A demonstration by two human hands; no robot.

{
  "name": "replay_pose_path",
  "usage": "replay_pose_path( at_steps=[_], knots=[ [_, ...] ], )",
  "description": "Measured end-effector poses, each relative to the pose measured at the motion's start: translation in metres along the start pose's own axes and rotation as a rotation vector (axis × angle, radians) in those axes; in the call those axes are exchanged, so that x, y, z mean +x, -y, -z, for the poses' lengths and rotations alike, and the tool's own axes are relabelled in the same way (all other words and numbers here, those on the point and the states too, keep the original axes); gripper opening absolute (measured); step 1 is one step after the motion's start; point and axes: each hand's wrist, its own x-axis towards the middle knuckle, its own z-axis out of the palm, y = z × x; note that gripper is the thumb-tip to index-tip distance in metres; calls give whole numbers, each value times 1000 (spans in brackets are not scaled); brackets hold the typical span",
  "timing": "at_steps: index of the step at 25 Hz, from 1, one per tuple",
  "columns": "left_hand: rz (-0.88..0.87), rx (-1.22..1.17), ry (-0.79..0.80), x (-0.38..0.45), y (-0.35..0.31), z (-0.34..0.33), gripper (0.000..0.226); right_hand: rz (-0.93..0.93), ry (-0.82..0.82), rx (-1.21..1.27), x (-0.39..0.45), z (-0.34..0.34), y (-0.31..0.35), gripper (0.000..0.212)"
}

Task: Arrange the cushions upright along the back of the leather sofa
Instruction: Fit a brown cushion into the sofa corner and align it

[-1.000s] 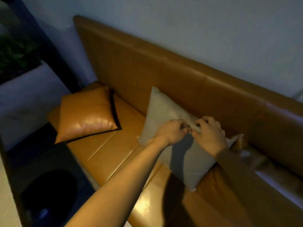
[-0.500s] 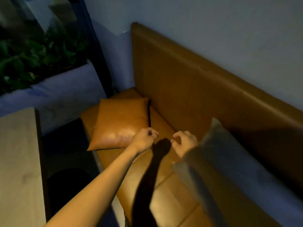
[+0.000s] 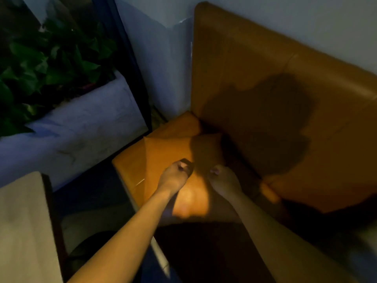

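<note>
A tan leather cushion [image 3: 163, 152] lies flat on the seat at the left end of the leather sofa [image 3: 265, 58], its far corner near the backrest. Both my hands hover just over its near half. My left hand [image 3: 176, 176] has its fingers curled in, and so does my right hand [image 3: 223, 180]; I see nothing gripped in either. Their shadow falls on the cushion and the backrest. The grey cushion is out of view.
A pale table top [image 3: 20, 221] fills the lower left, close to the seat's front edge. A white ledge [image 3: 71, 129] with a leafy plant [image 3: 40, 58] stands beyond the sofa's left end. White wall runs behind the backrest.
My view has swung left, away from the grey cushion that my hands let go of. Both hands have moved onto the tan cushion at the sofa's end.
</note>
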Motion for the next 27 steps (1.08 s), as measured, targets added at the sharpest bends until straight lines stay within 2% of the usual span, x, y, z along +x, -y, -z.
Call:
replay_pose_path(
  at_steps=[4,9,11,16,21,23,25,27],
  knots=[
    [79,19,-54,63,35,5,39,-78,-35,-11,48,-22,-6,50],
    [320,128,-186,118,62,2,89,-274,-65,112,96,-33,-31,102],
    [361,135,-216,135,79,3,104,-322,-29,208,111,-41,-42,114],
    [348,-104,-208,158,96,-2,106,-366,-2,338,127,-47,-51,117],
    [297,-130,-318,149,87,-2,104,-380,12,394,126,-45,-46,119],
    [214,-88,-358,138,73,0,111,-432,-11,536,113,-38,-46,124],
    [107,-34,-367,130,49,3,117,-485,-104,716,95,-29,-51,116],
    [-63,63,-388,120,19,5,113,-547,-183,903,80,-25,-68,104]
  ],
)
